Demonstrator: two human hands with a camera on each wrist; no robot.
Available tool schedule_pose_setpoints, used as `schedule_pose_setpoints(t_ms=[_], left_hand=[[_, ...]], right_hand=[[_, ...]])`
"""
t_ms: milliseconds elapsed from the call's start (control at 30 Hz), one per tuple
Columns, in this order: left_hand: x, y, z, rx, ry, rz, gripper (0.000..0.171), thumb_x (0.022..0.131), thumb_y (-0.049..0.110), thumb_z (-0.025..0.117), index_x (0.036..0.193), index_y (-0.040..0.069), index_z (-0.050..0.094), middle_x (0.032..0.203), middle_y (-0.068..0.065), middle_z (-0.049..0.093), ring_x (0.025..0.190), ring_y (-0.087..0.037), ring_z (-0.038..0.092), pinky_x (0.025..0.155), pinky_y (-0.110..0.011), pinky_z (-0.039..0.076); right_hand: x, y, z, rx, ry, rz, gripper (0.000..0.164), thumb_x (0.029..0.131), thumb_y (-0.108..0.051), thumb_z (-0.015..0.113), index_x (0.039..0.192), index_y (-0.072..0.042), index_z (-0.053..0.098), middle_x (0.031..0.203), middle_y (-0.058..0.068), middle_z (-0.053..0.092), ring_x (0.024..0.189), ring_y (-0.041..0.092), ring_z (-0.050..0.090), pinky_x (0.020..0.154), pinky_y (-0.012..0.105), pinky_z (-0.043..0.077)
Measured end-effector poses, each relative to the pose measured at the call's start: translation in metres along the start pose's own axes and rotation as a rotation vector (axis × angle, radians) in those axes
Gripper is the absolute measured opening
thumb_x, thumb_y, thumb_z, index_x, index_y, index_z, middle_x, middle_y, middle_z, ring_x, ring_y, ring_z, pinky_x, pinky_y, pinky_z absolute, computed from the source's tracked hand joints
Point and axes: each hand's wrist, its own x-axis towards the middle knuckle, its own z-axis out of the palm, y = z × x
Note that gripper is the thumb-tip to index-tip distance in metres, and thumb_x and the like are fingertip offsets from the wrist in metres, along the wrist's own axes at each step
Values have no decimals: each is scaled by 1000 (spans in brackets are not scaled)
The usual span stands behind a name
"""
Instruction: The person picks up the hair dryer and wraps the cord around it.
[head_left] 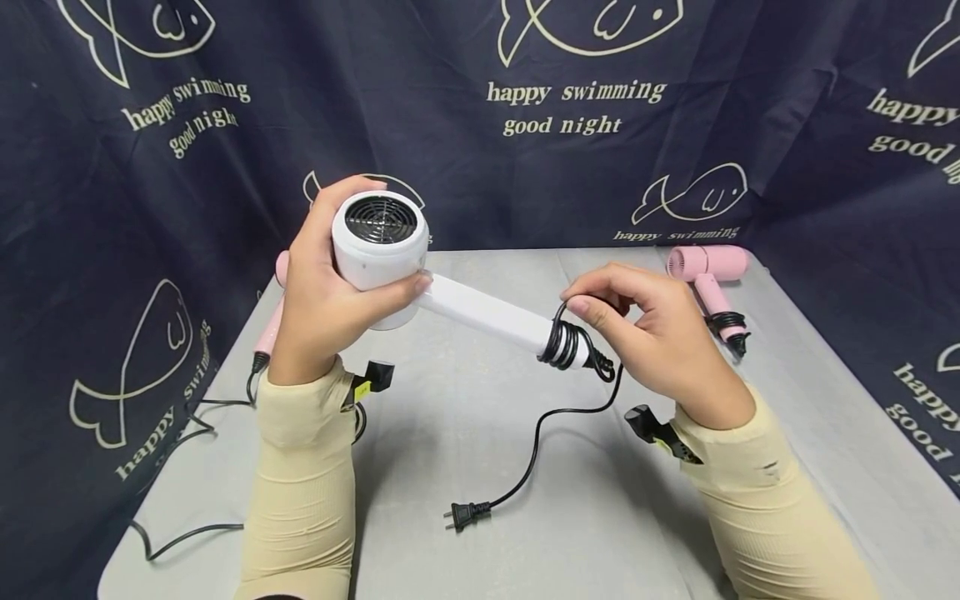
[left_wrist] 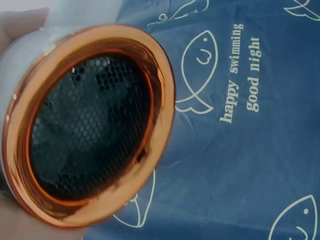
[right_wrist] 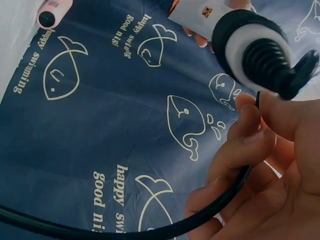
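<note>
**Navy curtain [head_left: 450, 158] behind a white hair dryer [head_left: 378, 262]**

Head view: the curtain reads "happy swimming good night". Above the grey tabletop [head_left: 420, 467], the left hand [head_left: 318, 283] curls round the dryer's barrel; the right hand [head_left: 648, 337] pinches its black cord [head_left: 536, 446], partly coiled round the handle [head_left: 487, 315]. Pink dryers [head_left: 708, 263] lie at both sides.

Left wrist view: only here the mesh outlet [left_wrist: 90, 127] shows, copper-rimmed.

Right wrist view: the cord crosses the right hand's fingers, below the handle's ribbed end [right_wrist: 265, 60].

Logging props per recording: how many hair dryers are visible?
3: white dryer in left hand, pink dryer at back right, second pink dryer partly behind that hand; more may be hidden.
</note>
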Motion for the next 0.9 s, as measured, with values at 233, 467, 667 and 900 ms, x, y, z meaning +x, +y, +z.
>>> schedule_pose_setpoints(t_ms=[233,467,667,900], left_hand=[[0,3,-2,-80,34,63,76,49,-13,82,119,-11,52,114,-24,60,101,-32,58,90,-36,44],[0,3,-2,-125,102,71,76,48,-11,82,119,-12,52,108,-23,60,100,-33,57,91,-37,43],[1,3,-1,-157,154,88,74,49,-10,82,118,-8,55,107,-23,61,98,-34,59,91,-38,44],[2,1,0,-159,204,95,72,51,-9,81,119,-7,56,107,-23,61,98,-34,59,90,-38,45]], right_hand=[[0,-2,-1,26,-15,-42,15,82,3,69,87,-11,71,75,-5,62,64,6,48,58,22,38],[0,5,2,118,-39,-27,16,87,4,62,88,-10,70,78,-1,62,68,9,52,62,22,42],[-1,14,8,206,-71,-22,19,92,6,53,89,-4,69,80,2,64,71,12,58,67,23,47],[-6,36,19,145,-78,15,30,88,9,51,87,-16,68,71,-4,61,64,11,56,59,24,47]])
